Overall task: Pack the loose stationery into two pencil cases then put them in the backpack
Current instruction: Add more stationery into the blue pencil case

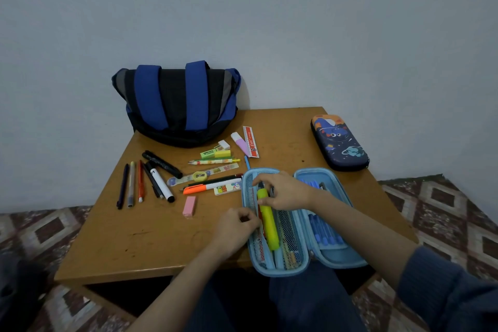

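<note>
A light blue pencil case (336, 259) lies open at the table's front right, with pens and pencils in its mesh pocket. My right hand (285, 191) grips a yellow highlighter (269, 226) that lies in the case's left half. My left hand (237, 226) pinches the case's left edge. A dark blue pencil case (340, 143) with a cartoon print lies closed at the back right. The blue and black backpack (177, 105) stands at the back left against the wall. Loose pens, markers (161, 164), erasers (189, 205) and rulers (251, 141) are spread over the table's middle and left.
The wooden table (151, 237) is small and low, with patterned floor (442, 210) on both sides. A grey wall stands right behind the backpack. My knees sit under the table's front edge.
</note>
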`<state>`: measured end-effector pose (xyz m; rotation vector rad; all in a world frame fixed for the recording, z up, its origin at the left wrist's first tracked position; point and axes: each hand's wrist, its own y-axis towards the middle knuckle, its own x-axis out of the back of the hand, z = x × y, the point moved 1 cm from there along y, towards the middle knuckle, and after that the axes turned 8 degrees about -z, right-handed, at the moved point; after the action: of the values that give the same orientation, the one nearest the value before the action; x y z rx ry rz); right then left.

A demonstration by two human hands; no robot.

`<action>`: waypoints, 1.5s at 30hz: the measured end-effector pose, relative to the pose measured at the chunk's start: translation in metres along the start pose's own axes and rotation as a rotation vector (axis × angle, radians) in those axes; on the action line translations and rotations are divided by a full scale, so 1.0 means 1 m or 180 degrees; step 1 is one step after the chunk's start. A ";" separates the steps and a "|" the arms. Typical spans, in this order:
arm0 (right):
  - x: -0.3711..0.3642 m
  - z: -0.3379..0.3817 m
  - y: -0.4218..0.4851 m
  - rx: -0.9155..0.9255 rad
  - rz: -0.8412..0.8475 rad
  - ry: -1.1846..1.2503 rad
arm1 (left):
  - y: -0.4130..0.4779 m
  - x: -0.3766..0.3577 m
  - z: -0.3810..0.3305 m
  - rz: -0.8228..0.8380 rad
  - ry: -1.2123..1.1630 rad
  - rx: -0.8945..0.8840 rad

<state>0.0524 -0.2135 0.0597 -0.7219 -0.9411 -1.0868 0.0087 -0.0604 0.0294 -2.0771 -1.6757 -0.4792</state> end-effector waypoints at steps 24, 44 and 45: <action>-0.005 0.000 -0.016 -0.1015 0.0179 -0.0597 | 0.013 -0.015 -0.003 -0.0635 0.1242 0.0299; -0.010 0.006 -0.017 -0.1654 -0.0094 -0.0226 | 0.022 -0.010 -0.007 -0.0766 0.1285 0.0758; -0.009 0.004 -0.018 -0.1691 -0.0048 -0.0160 | 0.022 -0.012 -0.006 -0.0820 0.1355 0.0776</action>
<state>0.0323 -0.2119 0.0537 -1.1804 -0.7003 -1.3547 0.0278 -0.0776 0.0260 -1.4699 -1.6488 -0.7026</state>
